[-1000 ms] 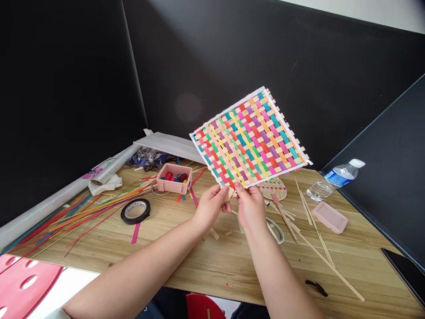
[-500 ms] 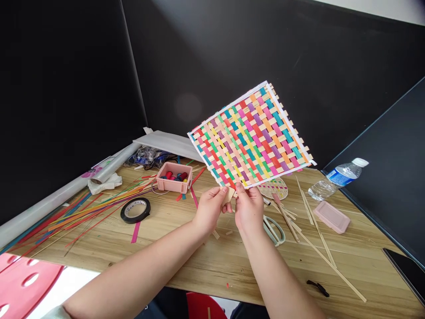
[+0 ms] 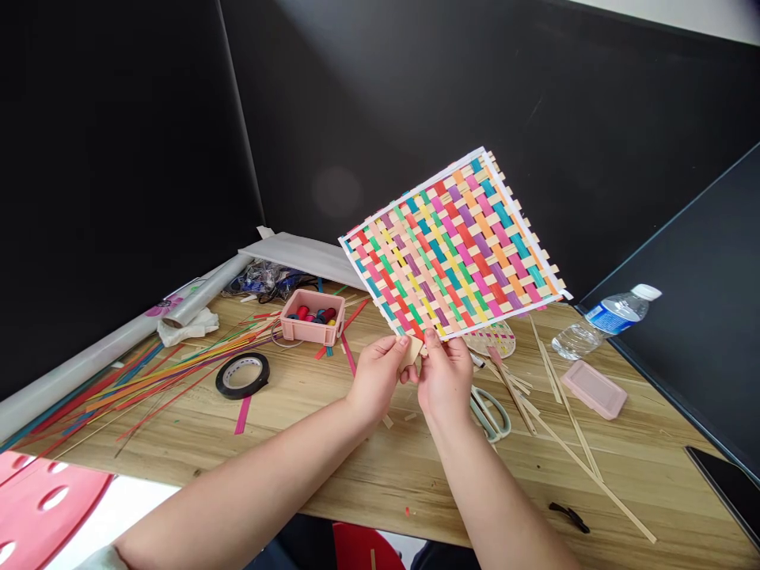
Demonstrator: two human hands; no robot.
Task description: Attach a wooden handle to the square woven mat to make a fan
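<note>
A square woven mat (image 3: 457, 249) of coloured and pale strips, edged with white tape, is held up tilted above the table with one corner pointing down to my hands. My left hand (image 3: 378, 376) is closed, its thumb pressing a small pale flat piece (image 3: 412, 351) at that lower corner. Beside it, my right hand (image 3: 446, 378) pinches the mat's bottom edge, thumb on the front. The fingers behind the mat are mostly hidden. Under the right wrist lie pale green-handled scissors (image 3: 492, 413), partly covered by the arm.
On the left lie loose coloured strips (image 3: 172, 376), a black tape roll (image 3: 242, 375) and a pink box (image 3: 312, 317) of thread spools. To the right are pale strips (image 3: 570, 431), a pink lid (image 3: 594, 389), a water bottle (image 3: 606, 321) and a black-screened device (image 3: 724, 487). A small woven oval (image 3: 499, 338) lies behind.
The mat has shifted slightly to the right and tilted a little. Both hands keep their hold, and the things on the table have not moved.
</note>
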